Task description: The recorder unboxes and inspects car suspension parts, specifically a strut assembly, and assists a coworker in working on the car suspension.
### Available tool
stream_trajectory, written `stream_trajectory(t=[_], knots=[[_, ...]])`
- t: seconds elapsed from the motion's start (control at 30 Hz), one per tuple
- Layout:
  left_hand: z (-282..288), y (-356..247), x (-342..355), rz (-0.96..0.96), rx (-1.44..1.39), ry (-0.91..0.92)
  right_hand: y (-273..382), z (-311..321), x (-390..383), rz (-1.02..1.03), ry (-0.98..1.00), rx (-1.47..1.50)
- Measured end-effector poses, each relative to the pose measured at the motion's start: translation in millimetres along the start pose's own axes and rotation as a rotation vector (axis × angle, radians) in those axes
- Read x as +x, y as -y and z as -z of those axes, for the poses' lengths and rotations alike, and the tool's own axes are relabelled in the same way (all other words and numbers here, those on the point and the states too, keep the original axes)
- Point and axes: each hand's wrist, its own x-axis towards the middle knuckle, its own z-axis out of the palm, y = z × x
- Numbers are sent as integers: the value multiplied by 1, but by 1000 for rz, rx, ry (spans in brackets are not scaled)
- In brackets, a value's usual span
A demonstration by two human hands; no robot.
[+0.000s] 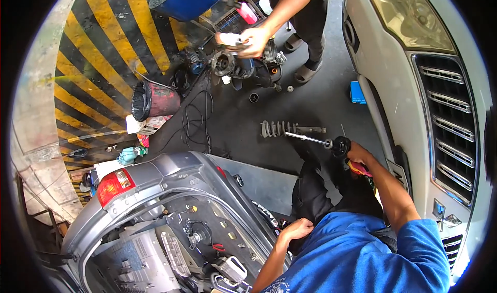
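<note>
My right hand (358,152) is wrapped round the dark, wide end of a shock absorber (305,137). Its shiny rod points to the left, over the floor. A pink and yellow cloth (361,169) shows just under that hand. Beyond the rod, a coil-spring strut (273,129) lies on the dark floor, partly overlapped by the rod in this view. My left hand (299,229) rests by my waist with its fingers curled, and nothing shows in it.
A grey car's open rear (194,163) is at my left, a white car's front (393,70) at my right. Ahead, another person's hand (253,40) is at a round metal part (223,63). A red bucket (164,99), loose cable (199,114) and blue box (357,92) stand or lie around.
</note>
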Motion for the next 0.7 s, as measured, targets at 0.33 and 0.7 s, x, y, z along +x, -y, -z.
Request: stream_trajectory(t=[0.33,0.7], knots=[[6,-8,21,164,-417,542,-4,14,-7,-106,70,-54],[76,54,173,40,-386,212,-21,9,89,-77,96,-209]])
